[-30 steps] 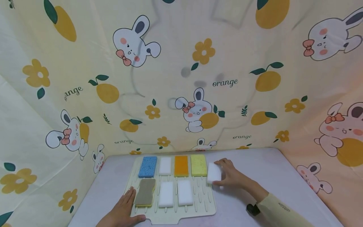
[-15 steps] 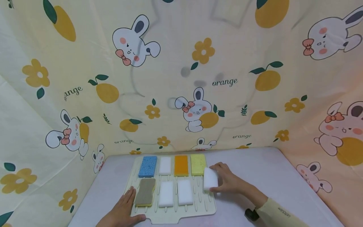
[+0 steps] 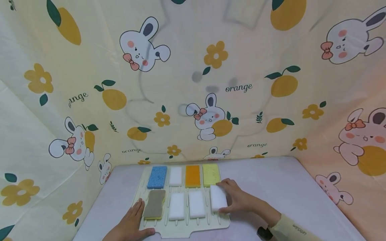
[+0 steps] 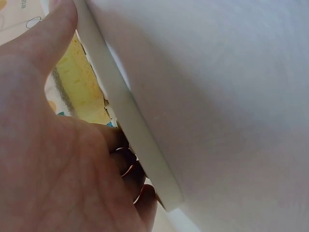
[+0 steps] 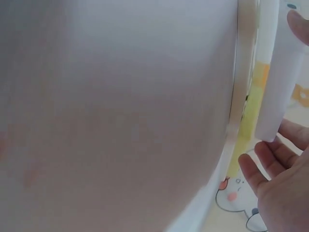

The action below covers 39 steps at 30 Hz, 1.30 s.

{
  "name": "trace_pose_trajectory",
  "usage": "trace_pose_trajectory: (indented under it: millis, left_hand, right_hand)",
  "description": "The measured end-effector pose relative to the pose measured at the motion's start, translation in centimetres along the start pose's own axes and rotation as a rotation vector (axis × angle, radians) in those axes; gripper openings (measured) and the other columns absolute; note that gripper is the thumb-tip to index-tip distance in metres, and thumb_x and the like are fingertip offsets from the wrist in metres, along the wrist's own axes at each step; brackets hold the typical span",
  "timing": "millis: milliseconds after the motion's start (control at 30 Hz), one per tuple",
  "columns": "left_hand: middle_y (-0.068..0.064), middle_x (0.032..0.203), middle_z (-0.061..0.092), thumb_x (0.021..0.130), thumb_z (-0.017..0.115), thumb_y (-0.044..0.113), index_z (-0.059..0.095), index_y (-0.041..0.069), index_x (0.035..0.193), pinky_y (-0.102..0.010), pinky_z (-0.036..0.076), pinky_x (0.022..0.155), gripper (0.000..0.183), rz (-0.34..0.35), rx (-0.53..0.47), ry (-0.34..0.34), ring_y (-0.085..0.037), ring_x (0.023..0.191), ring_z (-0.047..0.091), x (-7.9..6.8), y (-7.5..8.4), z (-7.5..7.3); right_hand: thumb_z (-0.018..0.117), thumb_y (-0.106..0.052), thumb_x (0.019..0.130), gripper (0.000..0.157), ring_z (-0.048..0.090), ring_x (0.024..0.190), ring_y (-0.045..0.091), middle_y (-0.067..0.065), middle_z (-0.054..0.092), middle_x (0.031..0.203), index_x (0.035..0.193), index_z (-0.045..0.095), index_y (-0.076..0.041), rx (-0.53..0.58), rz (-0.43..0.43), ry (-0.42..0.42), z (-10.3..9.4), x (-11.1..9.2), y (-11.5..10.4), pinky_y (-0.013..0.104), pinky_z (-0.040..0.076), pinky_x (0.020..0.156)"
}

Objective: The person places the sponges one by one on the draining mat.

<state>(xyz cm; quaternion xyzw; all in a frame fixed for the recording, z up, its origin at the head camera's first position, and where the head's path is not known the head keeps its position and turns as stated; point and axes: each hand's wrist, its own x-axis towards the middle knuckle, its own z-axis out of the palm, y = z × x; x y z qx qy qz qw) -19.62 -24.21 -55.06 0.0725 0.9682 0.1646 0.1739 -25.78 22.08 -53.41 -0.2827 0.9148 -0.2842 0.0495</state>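
My right hand (image 3: 239, 200) holds a white sponge (image 3: 218, 198) by its ends between thumb and fingers, over the front right part of a cream ridged drying tray (image 3: 178, 232). The right wrist view shows the held sponge (image 5: 279, 82) edge-on, standing a little off the tray rim (image 5: 236, 106). At the tray's front left corner rests my left hand (image 3: 128, 222), fingers along the side and thumb over the front edge. Beside it on the tray lies a grey-topped yellow sponge (image 3: 154, 204). To its right are two white sponges, one left (image 3: 176, 206) and one right (image 3: 197, 204).
Across the tray's back row lie a blue sponge (image 3: 157, 177), a smaller white sponge (image 3: 175, 176), an orange sponge (image 3: 192, 176) and a light yellow sponge (image 3: 211, 174). A patterned cloth (image 3: 181, 67) hangs behind the pale table (image 3: 271, 177).
My right hand has carried the white sponge leftward and toward the front, from the tray's right edge to beside the front row's white sponges. The left hand has stayed in place.
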Motion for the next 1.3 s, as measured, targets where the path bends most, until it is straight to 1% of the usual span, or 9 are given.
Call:
trace_pose_trajectory:
  millis: [133, 267, 367, 600, 733, 967, 1167, 1300]
  left_hand:
    - [-0.024, 0.164, 0.016, 0.071, 0.066, 0.081, 0.021, -0.005, 0.156, -0.062, 0.015, 0.119, 0.129, -0.011, -0.002, 0.002, -0.042, 0.150, 0.017, -0.1, 0.2, -0.2]
    - [-0.024, 0.164, 0.016, 0.071, 0.066, 0.080, 0.021, -0.005, 0.156, -0.062, 0.015, 0.119, 0.129, -0.007, 0.003, 0.005, -0.042, 0.150, 0.018, -0.2, 0.3, -0.3]
    - [-0.025, 0.164, 0.016, 0.073, 0.067, 0.079, 0.021, -0.006, 0.156, -0.062, 0.016, 0.119, 0.127, 0.014, 0.006, 0.010, -0.043, 0.150, 0.018, -0.2, 0.2, -0.3]
    - [-0.024, 0.164, 0.017, 0.073, 0.066, 0.080, 0.021, -0.006, 0.156, -0.062, 0.015, 0.119, 0.128, 0.022, 0.006, 0.014, -0.043, 0.150, 0.018, 0.0, -0.2, 0.0]
    - [-0.025, 0.164, 0.017, 0.074, 0.066, 0.079, 0.021, -0.007, 0.156, -0.063, 0.016, 0.119, 0.126, 0.045, 0.001, 0.022, -0.043, 0.150, 0.018, 0.2, -0.3, 0.1]
    - [-0.024, 0.164, 0.016, 0.073, 0.065, 0.081, 0.020, -0.006, 0.156, -0.063, 0.014, 0.119, 0.128, 0.031, 0.007, 0.010, -0.043, 0.150, 0.017, 0.3, -0.2, 0.1]
    - [-0.024, 0.164, 0.017, 0.072, 0.066, 0.080, 0.021, -0.005, 0.156, -0.062, 0.016, 0.119, 0.127, 0.020, 0.009, 0.016, -0.043, 0.150, 0.018, 0.1, 0.0, -0.1]
    - [-0.025, 0.164, 0.017, 0.073, 0.067, 0.079, 0.022, -0.006, 0.156, -0.062, 0.016, 0.119, 0.127, 0.021, 0.005, 0.018, -0.043, 0.150, 0.018, 0.0, 0.1, -0.2]
  right_hand:
    - [0.079, -0.070, 0.070, 0.106, 0.037, 0.127, 0.020, 0.004, 0.040, 0.139, 0.151, 0.040, -0.013, -0.013, -0.020, -0.021, 0.4, 0.0, -0.1, 0.052, 0.043, 0.108]
    - [0.079, -0.069, 0.071, 0.106, 0.038, 0.127, 0.021, 0.004, 0.040, 0.139, 0.152, 0.040, -0.012, -0.016, -0.035, -0.039, 0.6, 0.0, -0.4, 0.053, 0.042, 0.108]
    - [0.078, -0.069, 0.072, 0.106, 0.038, 0.127, 0.022, 0.004, 0.041, 0.138, 0.152, 0.039, -0.012, -0.019, -0.037, -0.053, 0.6, 0.0, -0.6, 0.054, 0.042, 0.108]
    - [0.078, -0.069, 0.072, 0.108, 0.038, 0.130, 0.024, 0.007, 0.041, 0.142, 0.153, 0.037, -0.010, -0.014, -0.035, -0.096, 0.8, 0.1, -1.1, 0.055, 0.040, 0.110]
    - [0.075, -0.073, 0.072, 0.111, 0.036, 0.133, 0.024, 0.006, 0.039, 0.145, 0.154, 0.035, -0.011, -0.036, -0.014, -0.114, 0.9, 0.3, -1.1, 0.054, 0.038, 0.112]
    - [0.075, -0.075, 0.070, 0.115, 0.034, 0.137, 0.027, 0.009, 0.036, 0.150, 0.156, 0.031, -0.012, -0.051, 0.016, -0.138, 1.1, 0.3, -1.0, 0.055, 0.035, 0.113]
    - [0.075, -0.075, 0.069, 0.118, 0.033, 0.140, 0.029, 0.010, 0.034, 0.154, 0.158, 0.028, -0.012, -0.064, -0.002, -0.141, 1.3, 0.2, -0.9, 0.056, 0.034, 0.114]
    - [0.076, -0.074, 0.069, 0.120, 0.031, 0.142, 0.032, 0.013, 0.031, 0.157, 0.158, 0.025, -0.011, -0.055, -0.012, -0.139, 1.2, 0.0, -1.0, 0.058, 0.033, 0.114]
